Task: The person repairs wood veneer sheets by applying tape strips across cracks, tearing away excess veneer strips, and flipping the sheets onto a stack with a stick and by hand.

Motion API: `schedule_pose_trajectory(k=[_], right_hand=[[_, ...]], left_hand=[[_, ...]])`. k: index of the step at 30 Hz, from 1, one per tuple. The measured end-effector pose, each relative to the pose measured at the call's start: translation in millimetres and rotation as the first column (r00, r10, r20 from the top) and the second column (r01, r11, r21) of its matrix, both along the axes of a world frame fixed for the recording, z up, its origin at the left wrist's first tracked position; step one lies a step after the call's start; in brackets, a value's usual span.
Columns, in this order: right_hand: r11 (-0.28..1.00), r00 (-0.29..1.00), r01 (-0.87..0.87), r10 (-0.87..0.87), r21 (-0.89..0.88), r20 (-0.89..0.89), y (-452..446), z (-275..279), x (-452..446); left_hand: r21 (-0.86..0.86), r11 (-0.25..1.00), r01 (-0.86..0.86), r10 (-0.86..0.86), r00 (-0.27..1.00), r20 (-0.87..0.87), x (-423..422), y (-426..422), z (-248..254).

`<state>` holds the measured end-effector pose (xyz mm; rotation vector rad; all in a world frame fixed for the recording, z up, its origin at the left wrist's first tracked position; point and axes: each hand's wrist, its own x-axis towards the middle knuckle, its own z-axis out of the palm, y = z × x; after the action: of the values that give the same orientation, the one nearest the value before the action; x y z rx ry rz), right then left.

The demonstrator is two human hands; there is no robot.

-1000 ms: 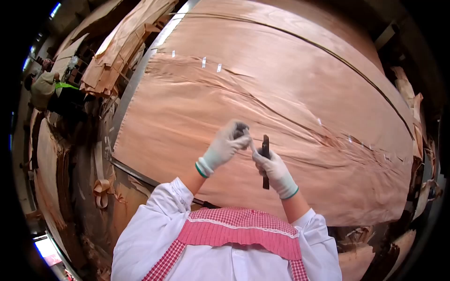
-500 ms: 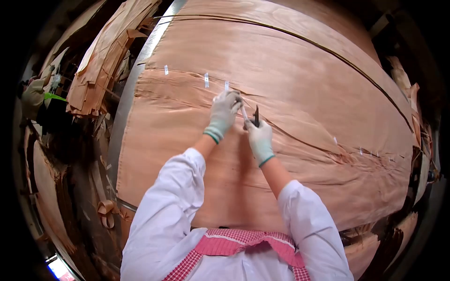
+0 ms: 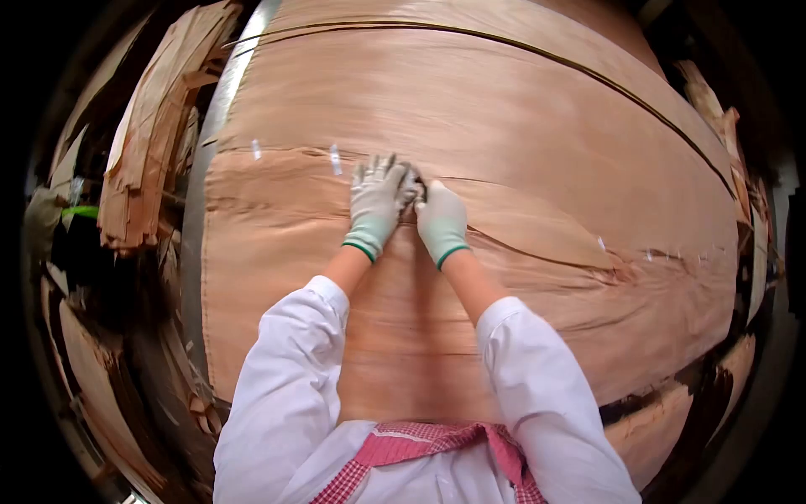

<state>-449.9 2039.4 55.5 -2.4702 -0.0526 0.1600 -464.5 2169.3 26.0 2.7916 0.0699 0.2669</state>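
Note:
My left hand point(image 3: 376, 198), in a pale glove with a green cuff, lies on the wood veneer sheet point(image 3: 319, 336) with its fingers spread. Right beside it, my right hand point(image 3: 440, 215), gloved alike, is closed round something dark that shows only in part between the two hands. Both hands are over the seam in the wrinkled veneer. Just left of my left hand a white tape strip point(image 3: 336, 160) crosses the seam, and another tape strip point(image 3: 256, 150) is farther left.
A long dark gap point(image 3: 537, 60) curves across the upper veneer. Stacked veneer pieces point(image 3: 155, 143) stand at the left, beyond the metal table edge point(image 3: 195, 260). More small tape strips and wrinkles are at the right. A person point(image 3: 42, 220) is partly visible at far left.
Both hands have moved forward from near my body down onto the seam. The white strip held between them is now hidden, and the dark tool is mostly covered. My left hand's fingers have spread.

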Motion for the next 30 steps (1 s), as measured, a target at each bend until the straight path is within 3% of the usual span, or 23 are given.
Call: schedule_pose_trajectory(k=[1,2,3,5,7,9,11,13,16,19,20,21,23,24,26,27,28,29,30], right_hand=[[0.981,0.988,-0.122,0.135,-0.154,0.077,-8,12,10],[0.971,0.980,-0.181,0.192,-0.158,0.052,-24,23,14],[0.982,0.983,-0.181,0.182,-0.052,0.029,-46,36,9],[0.975,0.987,-0.160,0.160,0.154,0.013,-95,59,-11],[0.946,0.992,0.095,-0.065,0.309,-0.107,-157,60,-38],[0.829,0.934,0.358,-0.315,0.430,-0.170,-227,47,-65],[0.742,0.866,0.478,-0.487,0.469,-0.113,-301,28,-81],[0.646,0.765,0.626,-0.618,0.438,-0.181,-351,26,-81],[0.581,0.684,0.719,-0.689,0.381,-0.241,-386,33,-62],[0.560,0.717,0.667,-0.662,0.491,-0.219,-408,7,-34],[0.634,0.796,0.567,-0.586,0.526,-0.151,-415,-3,-26],[0.774,0.813,0.580,-0.571,0.252,-0.116,-426,-20,-15],[0.783,0.754,0.620,-0.613,-0.051,-0.234,-441,-32,-3],[0.784,0.746,0.595,-0.620,-0.176,-0.242,-442,-27,-5],[0.755,0.741,0.533,-0.635,-0.383,-0.219,-426,20,-13],[0.805,0.798,0.487,-0.568,-0.340,-0.201,-432,16,-25],[0.851,0.849,0.431,-0.495,-0.301,-0.183,-443,5,-44],[0.893,0.895,0.364,-0.414,-0.266,-0.166,-446,1,-67],[0.872,0.845,0.490,-0.477,-0.008,-0.242,-432,19,-95]], left_hand=[[0.014,1.000,0.003,-0.003,1.000,-0.003,1,1,4],[0.018,1.000,0.019,-0.019,1.000,-0.008,-1,-1,7],[0.078,0.997,0.001,0.008,0.994,-0.106,2,-7,22],[0.020,0.999,0.042,-0.044,0.993,0.105,4,-34,8],[-0.034,0.991,0.133,-0.122,0.967,0.222,0,-74,33],[-0.189,0.882,0.432,-0.423,0.902,0.088,-3,-145,33],[-0.154,0.766,0.625,-0.597,0.779,0.192,-6,-222,19],[-0.199,0.679,0.707,-0.649,0.704,0.287,-2,-284,16],[-0.209,0.594,0.777,-0.717,0.629,0.300,16,-353,19],[-0.361,0.540,0.760,-0.704,0.643,0.302,21,-393,17],[-0.326,0.532,0.782,-0.740,0.616,0.270,22,-394,24],[-0.346,0.539,0.768,-0.744,0.627,0.233,23,-396,22],[-0.382,0.558,0.737,-0.752,0.644,0.144,21,-396,16],[-0.319,0.607,0.728,-0.723,0.672,0.159,17,-397,19],[-0.312,0.641,0.701,-0.733,0.680,0.023,17,-403,30],[-0.302,0.661,0.687,-0.727,0.686,-0.031,23,-404,39],[-0.417,0.680,0.603,-0.711,0.680,-0.178,32,-401,47],[-0.591,0.626,0.509,-0.711,0.684,-0.164,38,-391,42],[-0.576,0.626,0.525,-0.661,0.749,-0.036,38,-370,42]])
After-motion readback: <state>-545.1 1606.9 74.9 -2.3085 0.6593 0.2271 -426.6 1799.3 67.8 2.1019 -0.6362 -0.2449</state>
